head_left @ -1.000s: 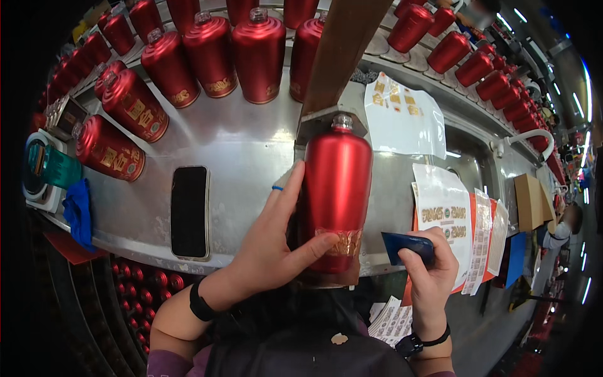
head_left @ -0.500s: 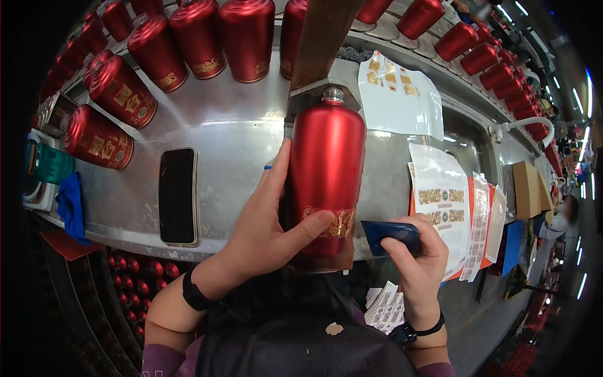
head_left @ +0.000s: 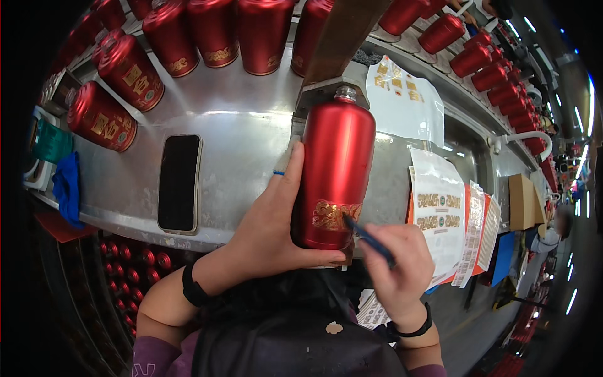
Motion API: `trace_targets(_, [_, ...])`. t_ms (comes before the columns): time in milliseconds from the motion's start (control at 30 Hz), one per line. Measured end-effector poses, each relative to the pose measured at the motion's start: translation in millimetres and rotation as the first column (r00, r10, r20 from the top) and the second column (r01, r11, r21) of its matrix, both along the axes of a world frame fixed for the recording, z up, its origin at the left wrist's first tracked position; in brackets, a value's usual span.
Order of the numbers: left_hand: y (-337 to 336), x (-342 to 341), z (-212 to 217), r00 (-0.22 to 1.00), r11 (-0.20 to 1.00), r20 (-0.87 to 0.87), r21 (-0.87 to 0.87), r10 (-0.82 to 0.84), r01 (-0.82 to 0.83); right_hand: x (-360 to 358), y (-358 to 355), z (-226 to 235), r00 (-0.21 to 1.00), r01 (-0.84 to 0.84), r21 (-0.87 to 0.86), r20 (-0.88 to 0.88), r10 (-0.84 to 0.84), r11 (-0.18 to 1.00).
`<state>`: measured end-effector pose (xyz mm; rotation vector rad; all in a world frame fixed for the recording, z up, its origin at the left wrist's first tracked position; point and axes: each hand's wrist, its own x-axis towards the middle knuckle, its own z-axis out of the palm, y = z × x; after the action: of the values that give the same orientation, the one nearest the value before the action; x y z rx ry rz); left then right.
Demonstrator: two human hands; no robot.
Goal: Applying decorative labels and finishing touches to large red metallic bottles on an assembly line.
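A red metallic bottle (head_left: 336, 166) with a clear glass neck lies on its back in a holder, its neck pointing away from me. Around its left side and base wraps my left hand (head_left: 264, 217), the thumb under the bottom end. A gold decorative transfer (head_left: 333, 215) sits near the base. In my right hand (head_left: 402, 264) I grip a flat dark blue scraper (head_left: 375, 244), seen nearly edge-on. Its tip meets the right part of the gold pattern. My right fingers are slightly blurred.
Several red bottles (head_left: 217, 34) stand along the back and left. A phone (head_left: 180, 182) lies on the metal bench. Transfer sheets (head_left: 438, 210) and a white backing sheet (head_left: 408, 113) are at the right. A blue cloth (head_left: 66, 188) hangs at the left edge.
My right hand has brought the scraper left onto the gold pattern and turned it edge-on. My left thumb has slid off the pattern to the bottle's bottom end. The view has shifted slightly.
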<state>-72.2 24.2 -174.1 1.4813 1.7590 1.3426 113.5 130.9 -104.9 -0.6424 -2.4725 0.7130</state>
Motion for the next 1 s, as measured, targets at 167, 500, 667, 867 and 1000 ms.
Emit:
trace_targets(167, [2.0,6.2,-5.8,0.997,0.998,0.024,-0.007,0.069,-0.069,-23.8,-18.1,6.9,0.957,-0.287,0.211,0.112,0.269,0.934])
trace_targets(500, [-4.8,4.4,5.9,0.992,0.994,0.064,-0.016,0.109,-0.108,-20.5,3.9,18.3,0.961,-0.261,0.261,0.162,0.224,0.930])
trace_targets(667, [-3.6,7.0,-10.1,0.981,0.975,-0.042,0.127,0.191,-0.184,-32.2,-11.9,23.6,0.901,-0.407,0.220,0.253,0.351,0.886])
trace_targets(867, [-9.9,3.3,7.3,0.987,0.991,0.102,-0.057,0.126,-0.121,-35.1,6.2,26.8,0.929,-0.347,0.291,0.234,0.286,0.891])
trace_targets(1000, [-11.3,2.8,11.0,0.989,0.982,0.115,-0.173,0.095,-0.075,-48.2,15.4,20.6,0.946,-0.312,0.410,0.213,0.243,0.857])
